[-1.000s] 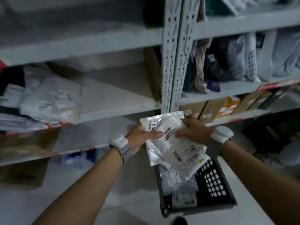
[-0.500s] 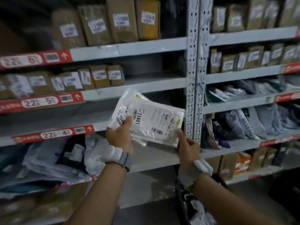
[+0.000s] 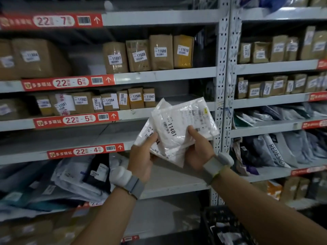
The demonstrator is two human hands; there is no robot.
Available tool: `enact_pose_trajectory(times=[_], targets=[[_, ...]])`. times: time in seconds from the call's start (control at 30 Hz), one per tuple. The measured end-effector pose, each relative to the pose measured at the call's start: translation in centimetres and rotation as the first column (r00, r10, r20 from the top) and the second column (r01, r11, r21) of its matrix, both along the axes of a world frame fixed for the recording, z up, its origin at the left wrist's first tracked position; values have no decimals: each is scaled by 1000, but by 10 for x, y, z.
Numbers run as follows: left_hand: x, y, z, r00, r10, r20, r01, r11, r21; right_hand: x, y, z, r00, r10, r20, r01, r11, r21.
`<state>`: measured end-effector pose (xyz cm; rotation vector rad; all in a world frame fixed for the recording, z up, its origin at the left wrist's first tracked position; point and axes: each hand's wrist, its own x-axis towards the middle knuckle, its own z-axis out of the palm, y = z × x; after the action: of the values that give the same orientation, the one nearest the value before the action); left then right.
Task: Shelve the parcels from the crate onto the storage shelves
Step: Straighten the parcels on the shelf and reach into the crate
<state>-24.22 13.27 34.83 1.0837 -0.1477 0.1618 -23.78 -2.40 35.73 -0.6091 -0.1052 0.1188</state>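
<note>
Both hands hold white plastic parcels in front of the grey shelving. The front parcel [image 3: 184, 124], labelled 11401, is gripped at its lower right by my right hand [image 3: 198, 149], thumb on top. A second white parcel [image 3: 146, 133] fans out behind it to the left, pinched by my left hand [image 3: 143, 156]. The shelf [image 3: 74, 138] above the red 22-4 tag lies bare just left of the parcels. The black crate [image 3: 212, 220] shows at the bottom, holding more parcels.
Brown boxes numbered 11501 to 11507 [image 3: 109, 102] fill shelf 22-5, and 11607 to 11610 [image 3: 148, 53] sit on 22-6. Soft bags [image 3: 74, 177] crowd the shelf below 22-4. A perforated upright [image 3: 224, 85] divides the bays; the right bay holds boxes and bags.
The view has risen from the crate to the shelves. The parcels moved up and right, and have fanned apart into two, one in each hand.
</note>
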Motion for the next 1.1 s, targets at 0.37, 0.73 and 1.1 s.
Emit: enact_pose_trajectory(times=[0.37, 0.73, 1.1], targets=[[-20, 57, 42, 998, -49, 36, 31, 916, 400, 8, 18, 41, 937, -240, 253, 330, 845, -421], [2, 116, 40, 971, 229, 68, -239, 932, 274, 8, 18, 65, 966, -54, 252, 145, 924, -355], [1, 149, 39, 941, 328, 83, -338, 910, 238, 14, 32, 62, 961, -94, 260, 205, 872, -444]])
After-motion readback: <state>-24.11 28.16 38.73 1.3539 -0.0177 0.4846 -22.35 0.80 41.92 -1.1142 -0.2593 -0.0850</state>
